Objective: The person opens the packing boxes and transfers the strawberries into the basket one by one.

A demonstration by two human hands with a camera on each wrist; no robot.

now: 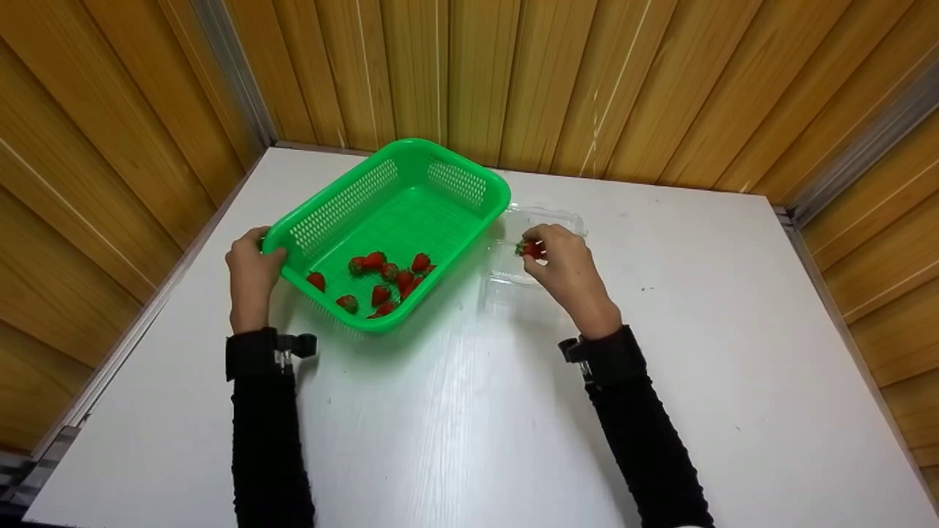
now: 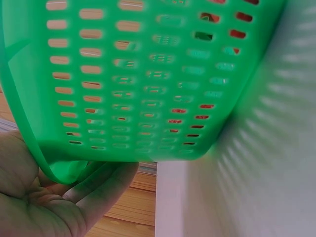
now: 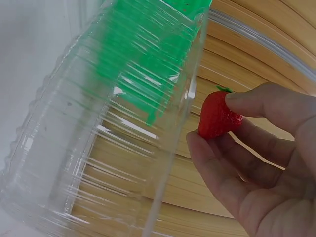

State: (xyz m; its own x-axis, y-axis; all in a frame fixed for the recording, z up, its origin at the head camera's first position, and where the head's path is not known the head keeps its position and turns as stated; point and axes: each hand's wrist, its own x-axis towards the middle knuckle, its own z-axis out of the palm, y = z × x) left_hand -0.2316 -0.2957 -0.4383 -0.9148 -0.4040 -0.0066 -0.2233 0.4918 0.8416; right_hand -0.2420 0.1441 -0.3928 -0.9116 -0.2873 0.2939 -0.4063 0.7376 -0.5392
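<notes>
A green plastic basket (image 1: pixel 411 220) with perforated walls stands on the table, tilted diagonally, and several strawberries (image 1: pixel 389 273) lie at its near end. My left hand (image 1: pixel 251 275) grips the basket's left near corner; in the left wrist view its fingers (image 2: pixel 106 195) curl under the rim. A single red strawberry (image 3: pixel 219 114) with a green leaf is pinched between the thumb and fingers of my right hand (image 1: pixel 568 268). That hand is over a clear plastic box (image 1: pixel 506 260), whose ribbed transparent wall shows beside the strawberry in the right wrist view. The box's inside is hard to make out.
The white table (image 1: pixel 455 425) carries the basket and the box. Wood-patterned panels (image 1: pixel 557 88) close it in at the back and on both sides. The clear box stands close to the basket's right side.
</notes>
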